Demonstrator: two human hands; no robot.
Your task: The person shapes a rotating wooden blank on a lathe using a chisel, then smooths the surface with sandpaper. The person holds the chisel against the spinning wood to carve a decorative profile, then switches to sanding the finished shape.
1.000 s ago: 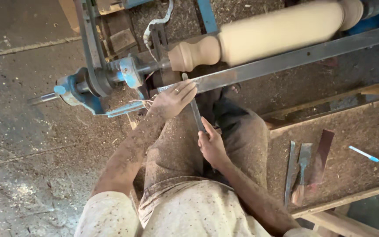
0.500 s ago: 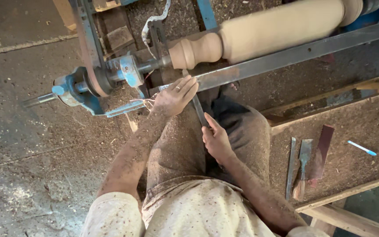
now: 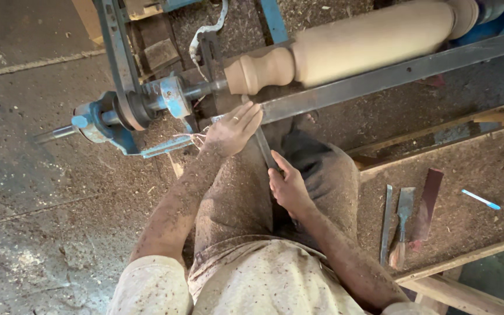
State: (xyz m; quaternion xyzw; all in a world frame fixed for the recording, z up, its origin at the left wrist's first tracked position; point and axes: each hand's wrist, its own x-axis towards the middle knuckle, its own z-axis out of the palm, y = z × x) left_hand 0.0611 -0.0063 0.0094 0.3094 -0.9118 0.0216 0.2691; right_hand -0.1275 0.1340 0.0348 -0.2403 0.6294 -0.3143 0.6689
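A long chisel [image 3: 263,149] is being pinched near its blade by the left hand [image 3: 231,129], fingers spread flat over the steel rest bar [image 3: 392,76], while its handle end is being gripped tight in the right hand [image 3: 290,188]. The tip is being aimed at the turned wooden spindle [image 3: 351,49] on the lathe; a catch is being risked if the edge is tilted too steeply, and the tool could be kicked back
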